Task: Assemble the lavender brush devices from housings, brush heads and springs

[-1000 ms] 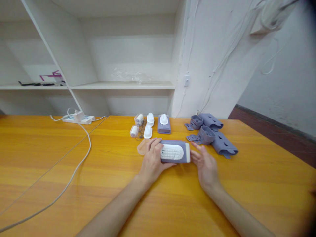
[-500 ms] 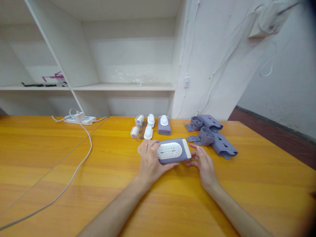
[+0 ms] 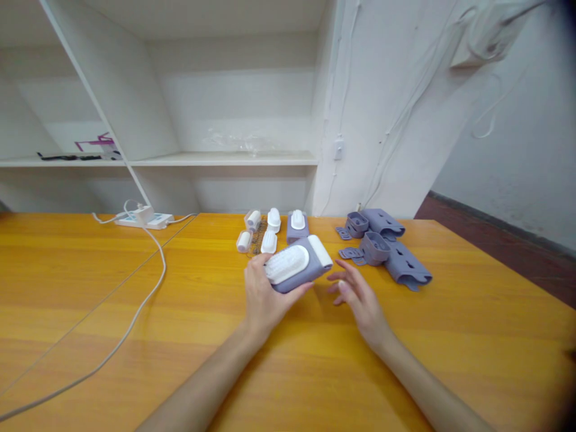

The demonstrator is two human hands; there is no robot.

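Observation:
My left hand (image 3: 260, 295) grips a purple device (image 3: 300, 267) with a white bristled pad on top and a white end cap, lifted off the orange table (image 3: 135, 336) and tilted up to the right. My right hand (image 3: 357, 297) hovers just right of it with fingers spread, touching nothing. Behind the device lie several small white parts (image 3: 269, 241) and a smaller purple unit with a white top (image 3: 297, 224).
Purple shells and cups (image 3: 382, 247) lie at the right rear of the table. A white power strip (image 3: 143, 219) with a cable (image 3: 148, 288) runs across the left side. White shelving (image 3: 216, 157) stands behind the table.
The purple device has been lifted from the table and tilted by my left hand. My right hand has come off its end and opened. A clear cap by my left hand is no longer visible.

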